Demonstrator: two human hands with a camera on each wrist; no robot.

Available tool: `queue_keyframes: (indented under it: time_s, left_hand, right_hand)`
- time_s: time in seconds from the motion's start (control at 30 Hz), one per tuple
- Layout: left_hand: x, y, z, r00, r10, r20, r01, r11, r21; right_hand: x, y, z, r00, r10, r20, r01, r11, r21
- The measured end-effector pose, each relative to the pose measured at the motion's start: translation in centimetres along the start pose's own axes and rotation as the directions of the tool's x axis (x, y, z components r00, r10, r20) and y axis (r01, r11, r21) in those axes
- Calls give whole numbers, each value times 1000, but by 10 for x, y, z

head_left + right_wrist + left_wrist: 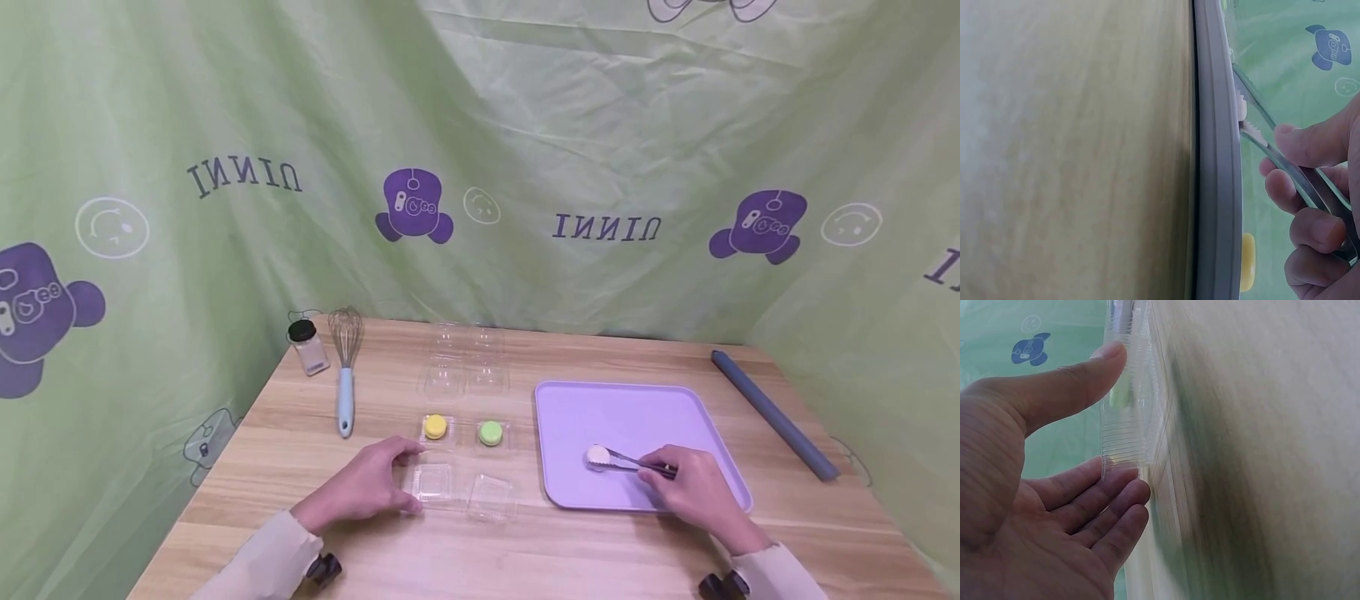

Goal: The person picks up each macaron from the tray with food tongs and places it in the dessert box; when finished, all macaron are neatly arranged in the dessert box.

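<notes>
A small white macaron point(597, 455) is clamped between the tips of metal tongs point(636, 462), which are gripped by the right hand point(693, 485) with curled fingers point(1310, 228) and a pressing thumb. The macaron lies on the lilac tray point(675, 408), near its front middle. The left hand point(367, 483) is held half open around a clear plastic box point(433, 483) at the table's front: the thumb point(1072, 384) is set on one side and the fingertips on the other, lightly bracing it. A second clear box point(492, 497) is seen just beside it. Behind these, a yellow macaron point(435, 426) and a green macaron point(491, 432) are seated in further clear boxes. A whisk point(345, 367), a black-capped jar point(308, 346) and a grey rolling pin point(772, 414) are laid on the wooden table point(285, 450)
</notes>
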State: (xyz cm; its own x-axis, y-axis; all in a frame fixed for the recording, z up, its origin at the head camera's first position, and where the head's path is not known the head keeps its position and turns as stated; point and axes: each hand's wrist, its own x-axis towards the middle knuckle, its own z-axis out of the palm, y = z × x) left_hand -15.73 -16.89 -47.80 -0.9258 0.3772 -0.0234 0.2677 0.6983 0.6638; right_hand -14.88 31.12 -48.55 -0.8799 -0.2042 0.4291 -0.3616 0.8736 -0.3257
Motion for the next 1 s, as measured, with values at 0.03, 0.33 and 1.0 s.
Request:
queue_keyframes:
  time_s: [0.03, 0.33, 1.0]
  left_hand:
    - [0, 0, 0, 1000, 2, -1, -2, 1000, -1]
    - [1, -2, 0, 1000, 13, 6, -13, 1000, -17]
    - [-1, -3, 0, 999, 42, 4, -42, 999, -13]
  right_hand:
    - [0, 0, 0, 1000, -2, -4, 2, 1000, 1]
    - [7, 2, -2, 996, -17, -82, 18, 1000, 7]
    - [63, -19, -22, 940, -89, -329, 114, 992, 57]
